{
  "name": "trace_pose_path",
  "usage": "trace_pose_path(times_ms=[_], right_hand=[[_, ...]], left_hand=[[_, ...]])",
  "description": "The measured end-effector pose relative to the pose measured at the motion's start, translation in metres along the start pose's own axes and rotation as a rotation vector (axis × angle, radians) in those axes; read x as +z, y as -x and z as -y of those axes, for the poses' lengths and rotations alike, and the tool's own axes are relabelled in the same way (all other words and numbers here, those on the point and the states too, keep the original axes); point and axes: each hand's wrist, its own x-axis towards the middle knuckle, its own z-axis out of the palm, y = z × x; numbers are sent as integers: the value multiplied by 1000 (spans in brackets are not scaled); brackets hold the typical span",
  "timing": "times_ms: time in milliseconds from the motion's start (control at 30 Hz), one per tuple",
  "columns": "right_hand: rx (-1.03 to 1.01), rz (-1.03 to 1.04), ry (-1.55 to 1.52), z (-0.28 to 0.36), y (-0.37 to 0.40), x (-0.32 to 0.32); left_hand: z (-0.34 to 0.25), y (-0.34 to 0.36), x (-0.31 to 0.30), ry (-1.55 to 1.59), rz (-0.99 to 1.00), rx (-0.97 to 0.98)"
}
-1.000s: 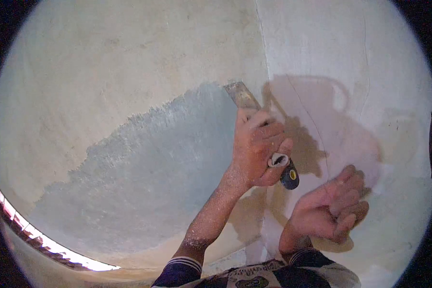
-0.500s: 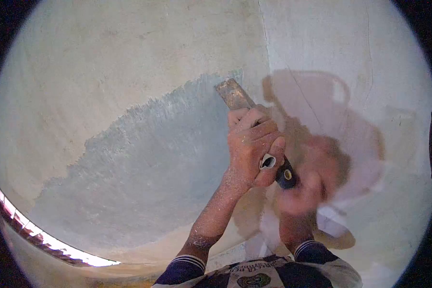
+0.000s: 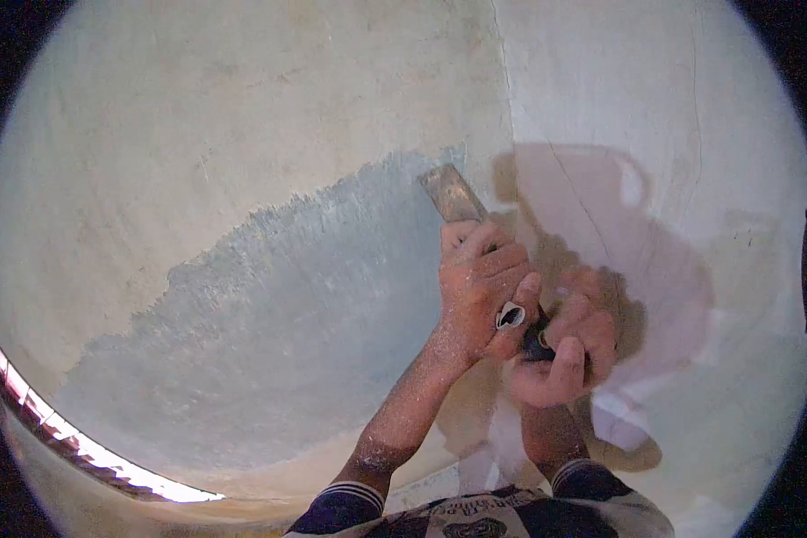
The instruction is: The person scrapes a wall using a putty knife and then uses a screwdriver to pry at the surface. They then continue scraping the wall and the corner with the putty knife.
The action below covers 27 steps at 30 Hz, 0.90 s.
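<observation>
Moved in to the rear end of the black-handled, flat metal scraper (image 3: 451, 194): right hand (image 3: 578, 339), closure unclear. Clamped farther forward round scraper: left hand (image 3: 480, 285), likely for control against grey-patched wall (image 3: 314, 305).

Lighting moderate and even across the wall (image 3: 287, 117). A hard-edged shadow (image 3: 592, 197) of me falls on the wall, right of my hands. Glare: the opening (image 3: 90, 453) at the wall's lower left is blown out to white. Fisheye distortion bends the wall's edges; black vignette surrounds the circle. My right hand (image 3: 569, 345) is slightly blurred.
</observation>
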Motion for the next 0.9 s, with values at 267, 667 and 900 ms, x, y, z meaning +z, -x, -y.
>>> trace_pose_path(times_ms=[267,667,900], right_hand=[[-129,-172,253,4,-29,23],[-121,-307,316,39,-52,14],[159,-107,-313,25,-41,10]], left_hand=[[13,-5,-6,-26,4,-22],[-1,-20,-7,-23,5,68],[9,-25,1,-79,12,58]])
